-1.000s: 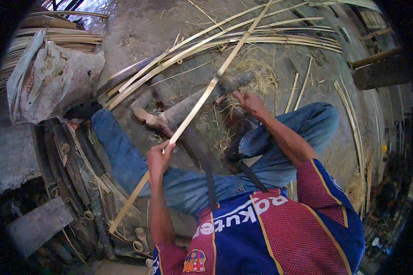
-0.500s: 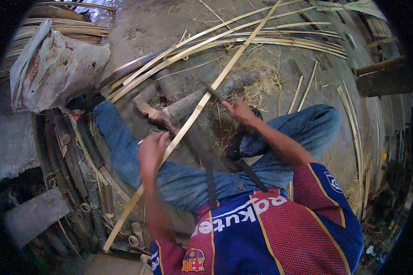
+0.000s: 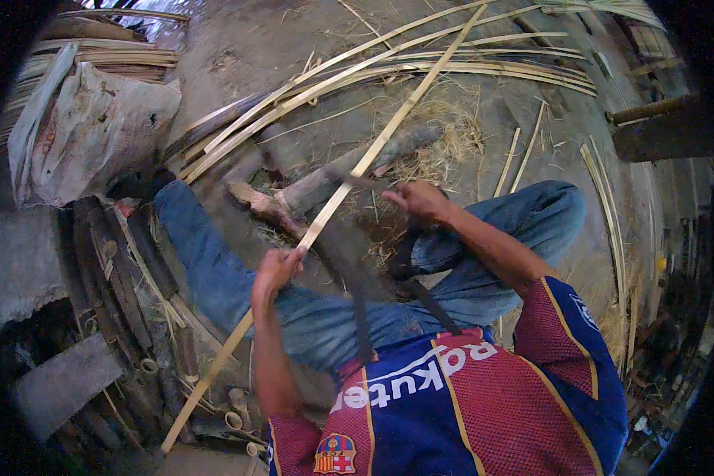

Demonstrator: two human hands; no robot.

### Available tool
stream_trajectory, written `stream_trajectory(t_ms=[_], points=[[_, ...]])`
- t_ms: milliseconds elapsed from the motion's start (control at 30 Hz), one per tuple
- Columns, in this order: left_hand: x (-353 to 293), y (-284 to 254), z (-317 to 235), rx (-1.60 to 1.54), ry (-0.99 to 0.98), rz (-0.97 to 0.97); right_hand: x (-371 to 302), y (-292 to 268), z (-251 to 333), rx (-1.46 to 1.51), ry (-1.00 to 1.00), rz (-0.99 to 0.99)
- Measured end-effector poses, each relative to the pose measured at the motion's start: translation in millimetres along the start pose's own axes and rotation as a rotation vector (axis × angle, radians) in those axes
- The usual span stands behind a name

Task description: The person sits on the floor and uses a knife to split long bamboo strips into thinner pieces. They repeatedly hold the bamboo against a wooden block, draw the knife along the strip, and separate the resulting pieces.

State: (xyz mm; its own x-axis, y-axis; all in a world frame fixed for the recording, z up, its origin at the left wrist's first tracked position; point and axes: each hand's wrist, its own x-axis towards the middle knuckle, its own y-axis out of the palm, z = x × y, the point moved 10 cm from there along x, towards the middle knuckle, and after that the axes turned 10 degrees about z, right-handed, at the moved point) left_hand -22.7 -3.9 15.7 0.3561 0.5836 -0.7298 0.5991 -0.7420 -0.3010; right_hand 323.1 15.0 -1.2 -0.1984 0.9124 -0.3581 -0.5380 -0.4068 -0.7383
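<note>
A long pale bamboo strip (image 3: 390,129) slants from the far right down to the near left, crossing a log (image 3: 317,189) on the ground. My left hand (image 3: 277,270) is closed around the strip, over my left thigh. My right hand (image 3: 422,201) grips a knife, its handle mostly hidden in my fingers. The dark knife blade (image 3: 362,182), slightly blurred, lies against the strip where it passes over the log. Fine shavings (image 3: 452,131) are heaped by the log's far end.
Several split bamboo strips (image 3: 523,67) lie in an arc across the far floor. A whitish sack (image 3: 107,131) stands at the far left. Dark bamboo poles (image 3: 123,278) are piled along my left side, beside a grey slab (image 3: 67,385). More strips (image 3: 607,214) lie at the right.
My left hand has come onto the bamboo strip and closed on it. The knife has moved along the strip toward me, and my right hand has shifted slightly right.
</note>
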Motion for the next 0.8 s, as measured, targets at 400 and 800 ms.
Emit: stream_trajectory(t_ms=[400, 800], points=[[-32, -13, 18, 0.015, -0.029, -0.039, 20, -43, -77, 0.053, 0.243, -0.191], [-42, -9, 20, 0.063, -0.038, -0.035, 1, -48, -112, 0.088, 0.432, -0.211]])
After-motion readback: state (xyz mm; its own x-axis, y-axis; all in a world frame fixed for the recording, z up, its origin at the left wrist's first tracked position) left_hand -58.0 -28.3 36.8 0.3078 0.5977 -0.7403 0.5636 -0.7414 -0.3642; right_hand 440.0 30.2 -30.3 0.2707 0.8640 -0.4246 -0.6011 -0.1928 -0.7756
